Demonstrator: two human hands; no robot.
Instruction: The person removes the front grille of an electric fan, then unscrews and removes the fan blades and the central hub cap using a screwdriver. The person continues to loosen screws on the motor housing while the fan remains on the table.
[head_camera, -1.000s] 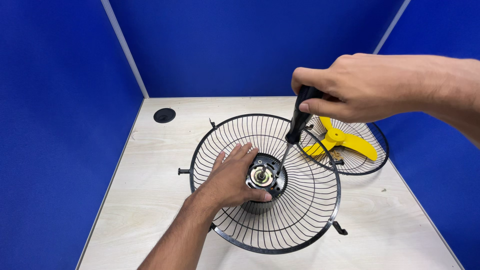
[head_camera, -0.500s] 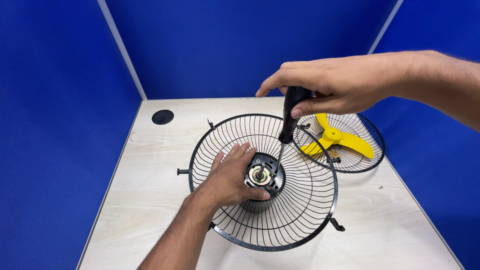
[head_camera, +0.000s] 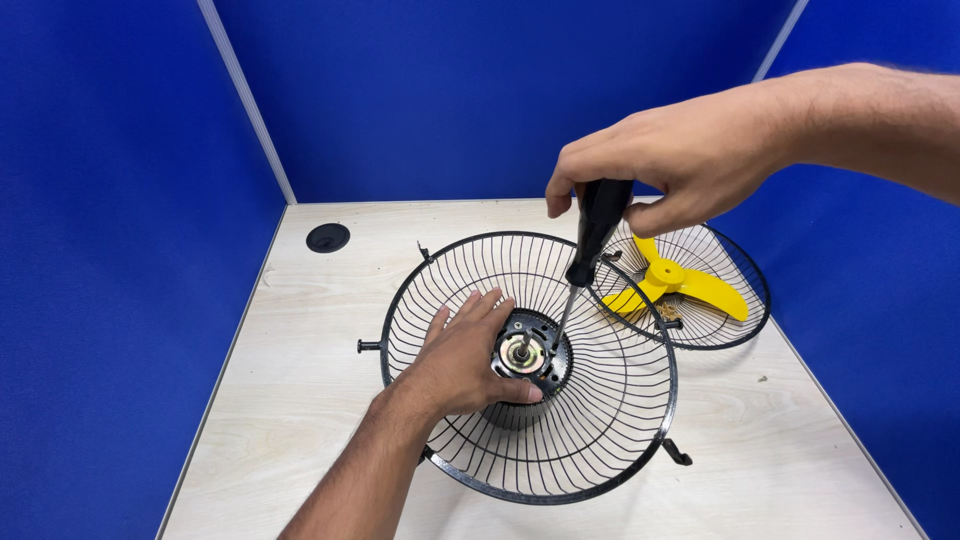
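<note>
Reaching in from the upper right, the right hand (head_camera: 668, 165) wraps its fingers around the black screwdriver (head_camera: 585, 262) handle, shaft running steeply down and slightly left, tip at the motor hub (head_camera: 530, 355). Left hand (head_camera: 462, 358) lies flat, fingers spread, inside the black wire fan guard (head_camera: 530, 365) on the bench (head_camera: 300, 350), thumb curled under the hub.
</note>
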